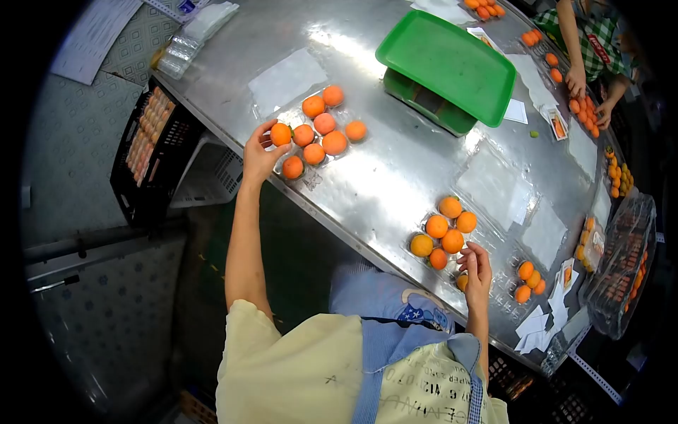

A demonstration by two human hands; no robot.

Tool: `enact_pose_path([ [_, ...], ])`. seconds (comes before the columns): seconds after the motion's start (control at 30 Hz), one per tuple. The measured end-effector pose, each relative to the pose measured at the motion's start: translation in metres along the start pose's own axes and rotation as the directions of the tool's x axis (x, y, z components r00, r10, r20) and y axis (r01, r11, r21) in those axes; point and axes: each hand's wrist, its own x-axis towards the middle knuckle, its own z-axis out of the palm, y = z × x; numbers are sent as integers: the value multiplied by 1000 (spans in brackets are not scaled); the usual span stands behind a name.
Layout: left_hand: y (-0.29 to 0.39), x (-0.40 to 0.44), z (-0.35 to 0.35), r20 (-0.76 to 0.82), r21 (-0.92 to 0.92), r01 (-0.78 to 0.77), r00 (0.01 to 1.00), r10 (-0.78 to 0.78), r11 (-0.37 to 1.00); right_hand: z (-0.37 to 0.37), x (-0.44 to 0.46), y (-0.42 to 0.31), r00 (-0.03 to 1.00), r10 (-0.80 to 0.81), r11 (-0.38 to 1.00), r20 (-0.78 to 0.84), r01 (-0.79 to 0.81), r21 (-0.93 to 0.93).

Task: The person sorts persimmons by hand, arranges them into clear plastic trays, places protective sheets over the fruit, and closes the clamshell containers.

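My left hand (260,154) is closed around an orange (280,133) at the left edge of a clear plastic tray (328,164). Several more oranges (334,143) sit in and around that tray. At the right, my right hand (477,270) is beside a second group of oranges (437,226) in another clear tray. Its fingers are apart and slightly curled, with no fruit visible between them. An orange (462,283) next to its thumb side is partly hidden by the hand.
A green tray (448,67) rests on a raised stand on the metal table (367,187). Several clear packs (494,184) lie flat. Four-fruit pack (522,292) and paper slips (540,328) are at right. Across the table, another person's hands (577,81) touch fruit. A black crate (134,187) stands left.
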Motion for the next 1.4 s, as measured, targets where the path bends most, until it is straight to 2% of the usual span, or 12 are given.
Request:
enact_pose_path([
  [0.17, 6, 34, 5, -2, 254, -66, 998, 69, 965, 8, 5, 6, 1000, 17, 999, -10, -17, -31],
  [0.37, 11, 59, 14, 19, 364, 59, 997, -71, 930, 6, 4, 3, 998, 49, 998, -29, -50, -40],
  [0.67, -14, 71, 20, 1, 346, -5, 1000, 5, 938, 8, 2, 12, 997, 79, 996, 15, -78, -44],
  [0.77, -16, 72, 19, -1, 371, 67, 997, -71, 926, 9, 3, 9, 995, 98, 992, 28, -95, -87],
  [0.87, 27, 47, 22, 26, 69, -37, 999, 35, 997, 11, 3, 2, 997, 78, 995, 30, -76, -59],
  [0.93, 82, 10, 33, 213, -269, -26, 973, 86, 963, 20, 4, -18, 997, 46, 998, 67, -43, -40],
  [0.97, 101, -11, 44, 317, -472, 29, 938, 139, 881, 23, 4, -30, 996, 37, 999, 75, -35, -37],
  [1.03, 126, -51, 68, 514, -532, 188, 847, 138, 826, 31, 8, -54, 977, -60, 992, 205, 81, -96],
  [1.1, 139, -86, 96, 641, -537, 264, 745, 184, 801, 50, 8, -78, 970, -131, 986, 203, 107, 126],
  [1.17, 144, -111, 119, 727, -524, 370, 663, 176, 767, 56, 16, -83, 943, -165, 969, 291, 99, 228],
  [1.3, 152, -140, 141, 800, -450, 393, 577, 166, 802, 56, 14, -79, 950, -140, 944, 280, 43, 326],
  [1.4, 154, -149, 149, 798, -419, 357, 584, 151, 835, 53, 10, -75, 947, -98, 938, 306, -14, 346],
])
